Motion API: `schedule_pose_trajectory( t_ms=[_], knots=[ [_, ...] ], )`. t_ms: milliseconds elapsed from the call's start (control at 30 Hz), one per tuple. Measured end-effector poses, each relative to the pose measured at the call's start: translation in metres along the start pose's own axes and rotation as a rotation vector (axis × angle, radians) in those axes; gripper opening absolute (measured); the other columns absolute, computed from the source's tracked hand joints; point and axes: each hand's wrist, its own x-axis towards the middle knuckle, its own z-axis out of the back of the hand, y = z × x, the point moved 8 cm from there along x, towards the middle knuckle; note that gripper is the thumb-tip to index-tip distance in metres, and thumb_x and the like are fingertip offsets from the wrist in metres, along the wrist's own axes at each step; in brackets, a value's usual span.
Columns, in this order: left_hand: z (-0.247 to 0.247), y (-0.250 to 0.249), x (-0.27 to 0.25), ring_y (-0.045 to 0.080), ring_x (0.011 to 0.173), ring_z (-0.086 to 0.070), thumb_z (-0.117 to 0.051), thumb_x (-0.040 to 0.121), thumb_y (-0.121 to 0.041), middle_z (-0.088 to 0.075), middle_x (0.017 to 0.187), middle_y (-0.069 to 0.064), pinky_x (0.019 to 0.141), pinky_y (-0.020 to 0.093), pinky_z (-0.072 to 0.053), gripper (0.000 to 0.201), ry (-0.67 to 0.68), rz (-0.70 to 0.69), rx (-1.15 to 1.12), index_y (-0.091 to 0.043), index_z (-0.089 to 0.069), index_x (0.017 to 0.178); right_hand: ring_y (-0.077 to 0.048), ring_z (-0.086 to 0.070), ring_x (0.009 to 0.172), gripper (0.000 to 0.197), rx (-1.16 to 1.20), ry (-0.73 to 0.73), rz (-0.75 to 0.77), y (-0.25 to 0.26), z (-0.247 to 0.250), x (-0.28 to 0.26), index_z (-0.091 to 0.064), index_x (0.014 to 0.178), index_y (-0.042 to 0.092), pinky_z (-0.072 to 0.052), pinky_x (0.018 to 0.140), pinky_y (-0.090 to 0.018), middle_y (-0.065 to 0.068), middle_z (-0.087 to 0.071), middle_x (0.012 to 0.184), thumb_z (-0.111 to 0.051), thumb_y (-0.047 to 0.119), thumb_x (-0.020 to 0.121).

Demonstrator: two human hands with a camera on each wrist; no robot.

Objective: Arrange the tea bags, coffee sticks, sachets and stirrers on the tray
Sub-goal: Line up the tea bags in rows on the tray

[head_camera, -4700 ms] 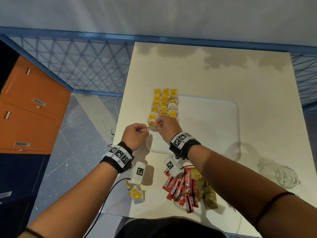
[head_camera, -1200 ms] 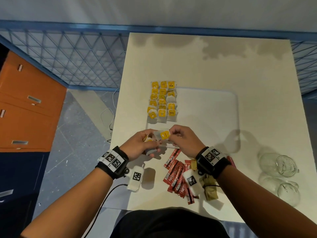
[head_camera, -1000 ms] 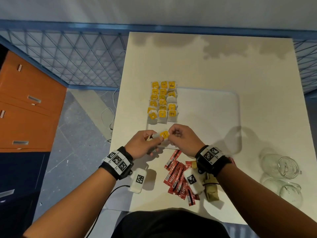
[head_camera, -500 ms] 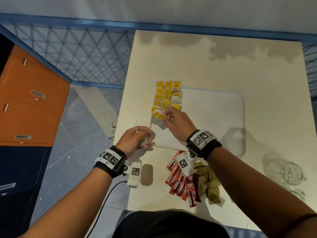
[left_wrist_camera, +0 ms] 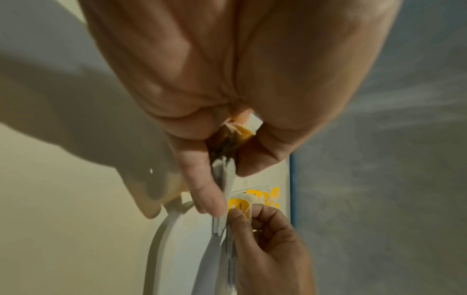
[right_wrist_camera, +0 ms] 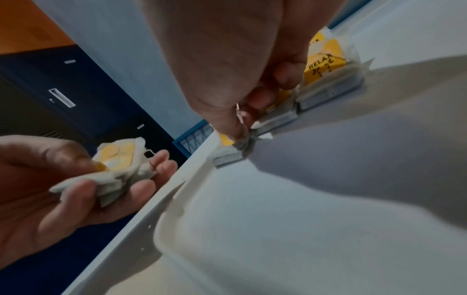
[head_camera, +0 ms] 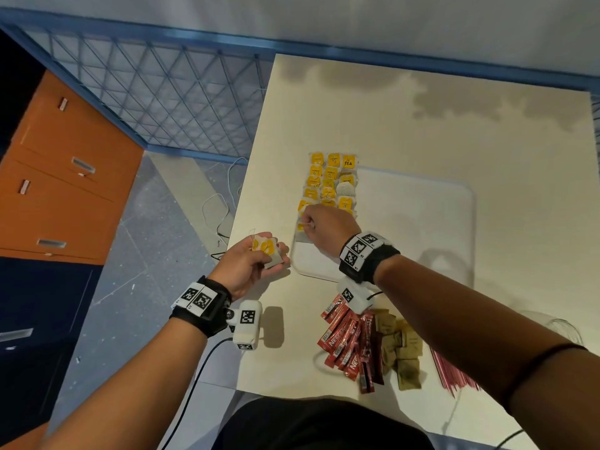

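The tea-bag step is judged to be in hand: a single tea bag (head_camera: 302, 226) is pinched between the curled thumb and fingertips of the right hand (head_camera: 324, 227) and is being set down at the near end of the rows of tea bags (head_camera: 329, 183) already laid along the left edge of the tray (head_camera: 422, 222). A small bunch of spare tea bags (head_camera: 268, 251) is gripped in the left hand (head_camera: 246, 264), thumb on top and fingers curled beneath, held just off the tray's near-left corner, above the worktop (head_camera: 422, 125) edge. The next move is judged to call for the pinched bag to be released flat and square with its neighbours, so that the row is not disturbed, after which another bag would need to be drawn from the left-hand bunch. The bags are seen as thin, pale paper pouches with yellow tags, one marked "TEA" and another "RELAX"; they are laid in three overlapping columns, and strings trail loosely from the held bunch, so snagging is thought possible. The rest of the tray is bare. The red coffee sticks (head_camera: 347, 345), the brown sachets (head_camera: 402, 352) and the pink stirrers (head_camera: 451, 375) lie heaped on the worktop near the person, not yet on the tray, so most of the task is judged to remain.
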Motion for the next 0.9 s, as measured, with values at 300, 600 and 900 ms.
schedule_pose_trajectory(
  t_ms=[300, 600, 900],
  knots=[
    [-0.012, -0.001, -0.004, 0.027, 0.091, -0.076, -0.047, 0.101, 0.008, -0.074, 0.106, 0.017, 0.068, 0.03, -0.062, 0.033, 0.08, -0.038, 0.073, -0.003, -0.048, 0.132, -0.026, -0.065, 0.086, 0.017, 0.01, -0.108, -0.046, -0.004, 0.012, -0.008, -0.058, 0.109, 0.024, -0.05, 0.072, -0.035, 0.003, -0.062, 0.113, -0.056, 0.038, 0.099],
    [-0.028, 0.005, 0.004, 0.015, 0.096, -0.074, -0.066, 0.096, -0.009, -0.073, 0.107, 0.008, 0.07, 0.023, -0.06, 0.031, 0.08, -0.076, 0.34, -0.009, -0.063, 0.127, -0.005, -0.066, 0.09, 0.018, 0.696, -0.003, -0.058, 0.008, 0.0, -0.058, -0.076, 0.101, 0.026, -0.053, 0.082, -0.027, 0.01, -0.073, 0.095, -0.066, 0.04, 0.095],
    [-0.046, 0.031, 0.0, 0.034, 0.104, -0.072, -0.05, 0.099, 0.009, -0.068, 0.116, 0.023, 0.084, 0.037, -0.062, 0.033, 0.23, 0.025, 0.276, 0.003, -0.055, 0.132, -0.01, -0.064, 0.073, 0.007, 0.855, -0.093, -0.223, -0.019, -0.025, -0.084, -0.072, 0.085, 0.022, -0.051, 0.071, -0.031, 0.009, -0.07, 0.079, -0.075, 0.026, 0.09]
  ],
)
